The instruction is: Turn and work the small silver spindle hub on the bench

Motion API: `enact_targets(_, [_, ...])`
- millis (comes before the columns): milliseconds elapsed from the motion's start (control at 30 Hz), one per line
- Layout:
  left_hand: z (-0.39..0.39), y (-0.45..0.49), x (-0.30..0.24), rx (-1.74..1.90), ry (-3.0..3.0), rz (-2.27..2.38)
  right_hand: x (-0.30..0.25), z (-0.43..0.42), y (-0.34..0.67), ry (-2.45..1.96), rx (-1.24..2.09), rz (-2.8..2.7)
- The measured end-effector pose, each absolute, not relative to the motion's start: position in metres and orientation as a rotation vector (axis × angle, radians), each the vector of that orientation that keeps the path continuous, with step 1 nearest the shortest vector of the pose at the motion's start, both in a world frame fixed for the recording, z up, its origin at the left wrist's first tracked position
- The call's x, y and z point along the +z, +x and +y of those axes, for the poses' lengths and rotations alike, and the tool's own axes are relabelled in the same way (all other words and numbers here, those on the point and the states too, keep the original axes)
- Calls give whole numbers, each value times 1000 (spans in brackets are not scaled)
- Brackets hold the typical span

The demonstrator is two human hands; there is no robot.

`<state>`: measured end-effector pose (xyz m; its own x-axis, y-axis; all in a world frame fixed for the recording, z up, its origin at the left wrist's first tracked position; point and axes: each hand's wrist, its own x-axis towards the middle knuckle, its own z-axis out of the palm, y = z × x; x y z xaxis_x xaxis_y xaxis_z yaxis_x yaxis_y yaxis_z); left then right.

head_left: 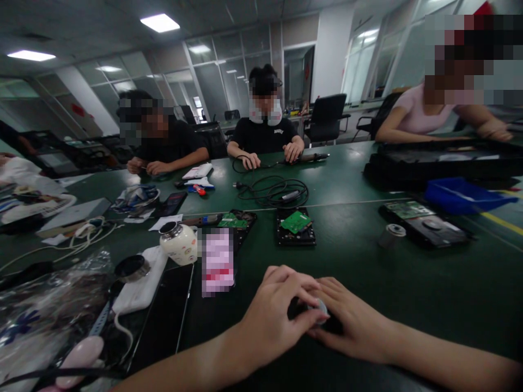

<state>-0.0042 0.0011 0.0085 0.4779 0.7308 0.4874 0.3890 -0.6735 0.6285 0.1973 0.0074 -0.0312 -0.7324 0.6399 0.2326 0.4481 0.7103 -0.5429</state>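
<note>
Pink rounded object (84,351) lay lower left of the frame, crumpled clear plastic (53,283) just above it toward the left edge. Next, a white box (143,283) and a flat dark panel (163,313), then a cream jar (178,246), left of centre, and a pink packet (218,258), print blurred out. Lower centre: left hand (275,305), thumb and index in a narrow pinch on a small pale round piece (321,313); the piece sat between the two hands, mostly hidden by fingers, so exact shape couldn't be told. Above the hands, mid-frame, a green circuit board (296,221) rested on a black drive (308,238). Right hand (353,316) curled around the piece's other side, fingers bent; couldn't tell whether it gripped or only steadied. Good handling probably meant pinching by the edge, light even pressure, right hand braced as support, both kept low so a slip would be short; spreading the fingers a bit would likely have helped visibility. Further right stood a metal cylinder (393,236), then another drive (435,226) and a blue tray (457,198), right edge.
</note>
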Motion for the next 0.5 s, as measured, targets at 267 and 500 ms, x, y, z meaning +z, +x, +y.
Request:
enact_targets(267, [1, -5, 4, 1033, 2211, 919, -31, 7, 197, -853, 662, -2525])
enact_targets(500, [11, -12, 7, 1167, 2048, 999, -29, 7, 198, -882, 681, -2530])
